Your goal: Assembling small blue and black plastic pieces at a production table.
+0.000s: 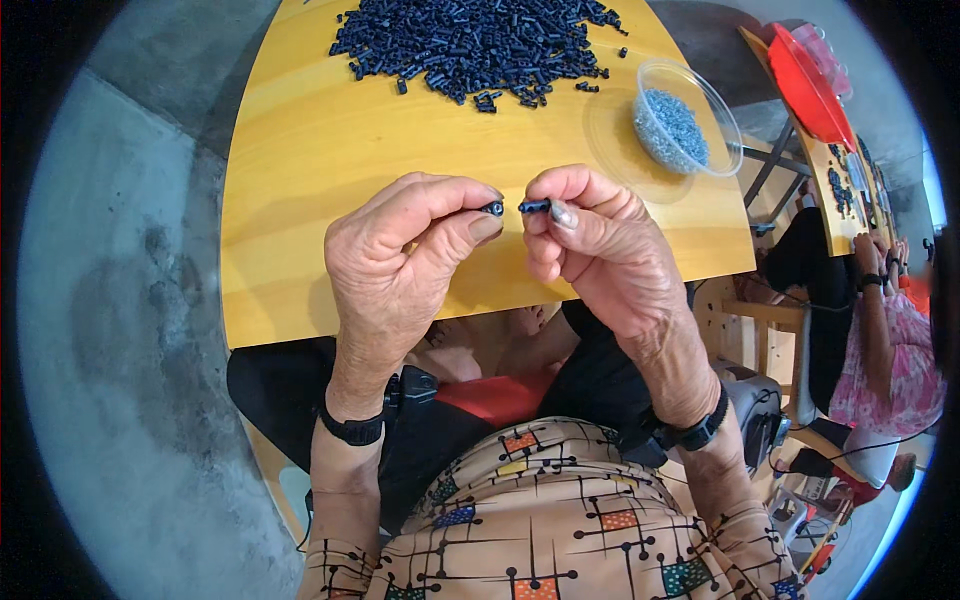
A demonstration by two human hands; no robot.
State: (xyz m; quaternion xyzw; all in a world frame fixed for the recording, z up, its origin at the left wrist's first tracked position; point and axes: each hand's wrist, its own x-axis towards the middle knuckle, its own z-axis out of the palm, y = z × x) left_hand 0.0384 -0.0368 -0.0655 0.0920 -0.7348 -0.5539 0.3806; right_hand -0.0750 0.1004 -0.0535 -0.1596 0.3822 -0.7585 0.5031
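My left hand (400,240) pinches a small dark cylindrical part (492,208) between thumb and forefinger, its round end turned toward the right. Facing it across a narrow gap, my right hand (605,235) grips a slim dark blue-black plastic part (535,206) with a narrower tip pointing left. The two parts are apart, held above the near half of the yellow table (290,200). Farther off lies a large heap of small black plastic parts (470,45). A clear round bowl (725,125) at the right holds many tiny shiny bluish-silver pieces (675,125).
A few loose black pieces (487,102) lie at the heap's near edge. Beyond the table's right side is another table (830,200) with a red basin (808,85) and dark parts. A person in a pink patterned top (890,365) sits there. A grey wall (110,280) stands left.
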